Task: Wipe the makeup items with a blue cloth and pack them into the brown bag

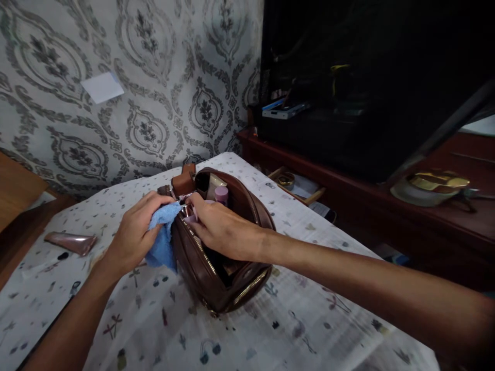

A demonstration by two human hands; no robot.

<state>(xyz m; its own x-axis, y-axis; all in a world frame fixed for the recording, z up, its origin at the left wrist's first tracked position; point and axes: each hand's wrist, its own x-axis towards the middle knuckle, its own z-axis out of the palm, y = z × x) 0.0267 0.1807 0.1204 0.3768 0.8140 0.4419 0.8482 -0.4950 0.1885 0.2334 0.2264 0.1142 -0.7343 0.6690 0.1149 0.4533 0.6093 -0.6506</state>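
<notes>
A brown leather bag (193, 257) lies unzipped on the patterned cloth. My left hand (135, 226) is closed on a blue cloth (164, 232) and rests at the bag's left rim, near the strap end. Inside the bag mouth, my right hand (220, 226) has its fingers closed around a small shiny pinkish item (188, 210), mostly hidden by the fingers. Just beyond that hand, a bottle with a mauve cap (221, 193) and a beige tube (216, 183) stand in the bag. The rest of its contents is dark or covered.
A pink tube (71, 241) lies on the white printed tablecloth (154, 330) at left. To the right stands a dark red cabinet (348, 226) with an open drawer (301, 188) and a large black screen (359, 67). A patterned wall (174, 77) rises behind.
</notes>
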